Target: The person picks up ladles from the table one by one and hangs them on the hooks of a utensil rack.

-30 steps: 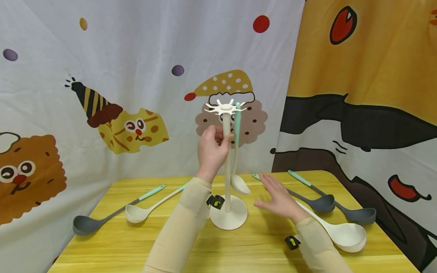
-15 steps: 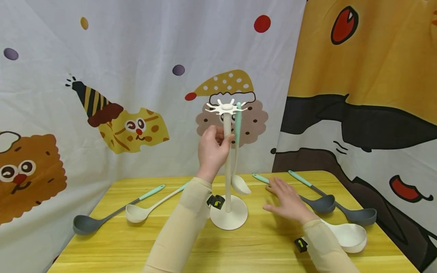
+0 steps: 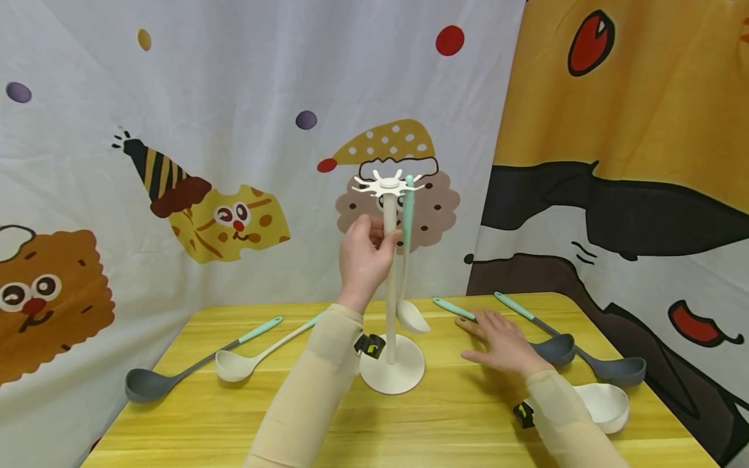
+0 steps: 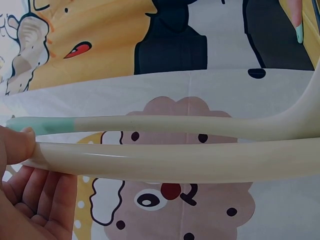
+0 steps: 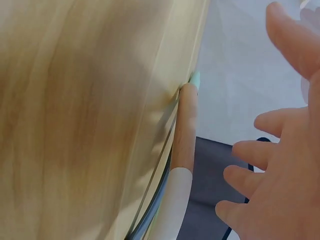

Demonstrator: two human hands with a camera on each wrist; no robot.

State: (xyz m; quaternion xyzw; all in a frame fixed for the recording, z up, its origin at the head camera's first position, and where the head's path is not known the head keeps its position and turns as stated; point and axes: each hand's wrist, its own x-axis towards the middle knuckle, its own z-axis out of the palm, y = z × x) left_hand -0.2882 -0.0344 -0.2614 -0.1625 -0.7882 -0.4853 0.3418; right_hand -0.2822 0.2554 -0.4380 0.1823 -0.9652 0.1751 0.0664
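Evidently not far along. From the head camera, can count one mint-handled ladle (image 3: pixel 408 224) hung from the many-armed top of the white stand (image 3: pixel 391 292), with its bowl above the round base; would take that as the finished part. Can also count five lying on the table (image 3: pixel 421 429): to the left, a dark grey ladle (image 3: pixel 147 385) and a cream ladle (image 3: pixel 235 366); to the right, an inner grey ladle (image 3: pixel 557 350), an outer grey ladle (image 3: pixel 621 370) and a large white ladle (image 3: pixel 606 409), partly covered by the right sleeve (image 3: pixel 562 406). Would judge all five as left to do. Can see the left hand (image 3: pixel 365 257) pinching the stand's pole, presumably for steadiness, and the right hand (image 3: pixel 506 344) stretched over a wooden handle (image 3: pixel 470 327), probably of the large white ladle.

From the left wrist camera, can make out thumb and curled fingers on opposite sides of the pole, with the hung stem alongside; cannot tell about contact between stem and pole.

From the right wrist camera, can see the wooden handle running into a white stem, near a dark stem (image 5: pixel 156 202). Fingers spread, holding nothing, apart from the handle: seemingly reached for, not yet taken up.
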